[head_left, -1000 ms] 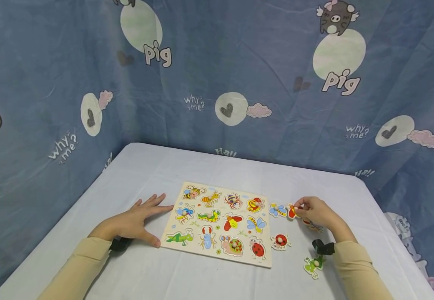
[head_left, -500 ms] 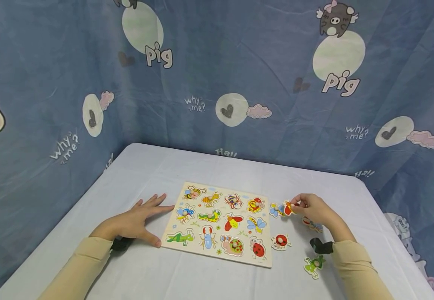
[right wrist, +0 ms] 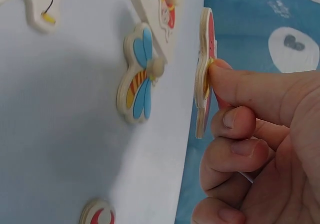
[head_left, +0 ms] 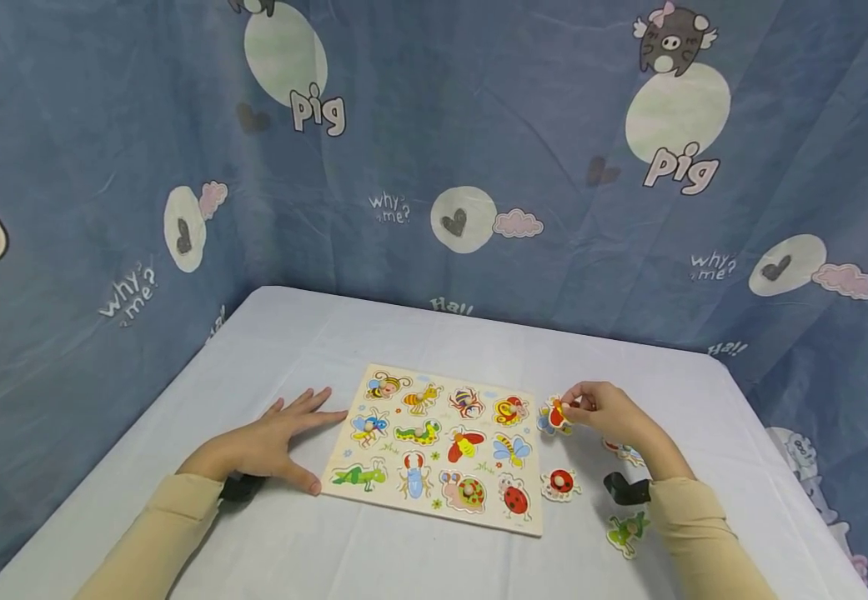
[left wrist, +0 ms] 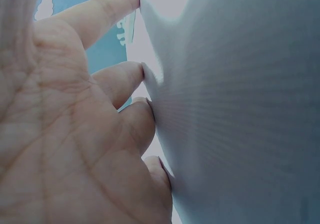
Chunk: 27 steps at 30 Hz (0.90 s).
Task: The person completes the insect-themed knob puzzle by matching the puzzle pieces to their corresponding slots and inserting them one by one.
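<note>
My right hand (head_left: 612, 410) pinches a red-winged insect puzzle piece (right wrist: 206, 69) between thumb and fingers, raised over the table. Below it lies a blue-winged dragonfly piece (right wrist: 137, 77) with a wooden knob, partly covered by the held piece in the head view. The wooden peg puzzle board (head_left: 434, 517) is just left of that hand, bearing several insect pictures. Some spots hold knobbed pieces, such as the snail (head_left: 465, 492). My left hand (head_left: 278, 442) rests spread on the table, fingers straight, with thumb and index fingertip at the board's left edge.
Right of the board lie a ladybug piece (head_left: 561, 484) and a green grasshopper piece (head_left: 626, 533). Another piece (head_left: 624, 452) is partly hidden behind the right wrist. A white cloth covers the table (head_left: 313, 333); a blue printed curtain (head_left: 418, 125) hangs behind.
My right hand has lifted the red-winged insect piece and moved it left, over the dragonfly piece. The piece by the right wrist shows differently as the arm shifts. My left hand stays put.
</note>
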{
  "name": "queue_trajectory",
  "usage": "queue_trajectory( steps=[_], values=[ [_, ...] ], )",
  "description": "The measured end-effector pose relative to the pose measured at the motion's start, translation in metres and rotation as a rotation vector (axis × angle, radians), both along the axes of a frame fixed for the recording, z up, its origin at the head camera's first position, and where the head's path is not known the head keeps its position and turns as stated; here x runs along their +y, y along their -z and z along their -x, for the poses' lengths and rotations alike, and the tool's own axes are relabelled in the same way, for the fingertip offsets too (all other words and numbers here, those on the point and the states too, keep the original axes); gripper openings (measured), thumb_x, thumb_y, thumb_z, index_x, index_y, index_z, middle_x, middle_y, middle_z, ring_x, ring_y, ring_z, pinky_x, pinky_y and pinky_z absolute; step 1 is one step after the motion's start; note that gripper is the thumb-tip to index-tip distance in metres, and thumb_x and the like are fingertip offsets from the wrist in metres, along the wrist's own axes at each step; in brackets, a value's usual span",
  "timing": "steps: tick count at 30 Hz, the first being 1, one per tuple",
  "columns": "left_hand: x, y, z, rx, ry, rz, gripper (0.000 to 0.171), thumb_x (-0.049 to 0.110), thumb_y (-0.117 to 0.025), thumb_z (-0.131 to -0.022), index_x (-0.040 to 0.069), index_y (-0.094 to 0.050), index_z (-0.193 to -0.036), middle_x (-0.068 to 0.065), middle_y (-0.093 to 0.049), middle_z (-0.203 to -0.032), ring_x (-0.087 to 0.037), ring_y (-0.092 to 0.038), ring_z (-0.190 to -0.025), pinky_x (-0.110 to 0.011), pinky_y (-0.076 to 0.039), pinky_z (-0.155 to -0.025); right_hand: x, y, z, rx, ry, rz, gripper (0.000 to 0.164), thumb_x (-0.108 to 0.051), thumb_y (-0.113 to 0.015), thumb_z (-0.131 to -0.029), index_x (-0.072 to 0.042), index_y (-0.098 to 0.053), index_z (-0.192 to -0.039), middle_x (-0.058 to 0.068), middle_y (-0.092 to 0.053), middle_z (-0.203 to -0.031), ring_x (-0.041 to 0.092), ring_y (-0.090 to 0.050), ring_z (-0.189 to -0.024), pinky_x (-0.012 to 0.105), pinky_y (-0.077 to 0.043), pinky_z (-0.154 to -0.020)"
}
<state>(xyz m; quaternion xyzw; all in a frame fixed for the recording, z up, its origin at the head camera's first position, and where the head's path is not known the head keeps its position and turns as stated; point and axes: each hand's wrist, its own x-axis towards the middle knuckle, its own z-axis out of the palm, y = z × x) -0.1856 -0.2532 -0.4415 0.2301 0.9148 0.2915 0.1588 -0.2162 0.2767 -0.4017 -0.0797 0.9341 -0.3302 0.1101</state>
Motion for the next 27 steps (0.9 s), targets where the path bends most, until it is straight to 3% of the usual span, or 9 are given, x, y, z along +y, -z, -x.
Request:
queue_trajectory(
  steps=[8,27],
  values=[
    [0.0,-0.002,0.001,0.005,-0.004,0.002,0.114,0.053,-0.1,-0.065,0.023,-0.05,-0.162,-0.022,-0.014,-0.18,-0.053,-0.002,-0.166,-0.08,0.006,-0.126,-0.016,-0.005,0.001,0.033,-0.037,-0.013,0.016,-0.017,-0.072,-0.102,-0.004,-0.072,-0.111,0.0,-0.053,-0.074,0.017,-0.046,-0.07,0.029,-0.037,-0.061],
    [-0.001,0.001,-0.001,0.006,-0.004,0.004,0.114,0.054,-0.1,-0.065,0.023,-0.049,-0.163,-0.021,-0.014,-0.18,-0.053,-0.002,-0.166,-0.081,0.005,-0.125,-0.045,0.002,0.003,0.047,-0.128,0.048,0.011,-0.014,-0.072,-0.102,-0.004,-0.073,-0.106,-0.002,-0.049,-0.068,0.014,-0.045,-0.064,0.026,-0.038,-0.056]
  ],
)
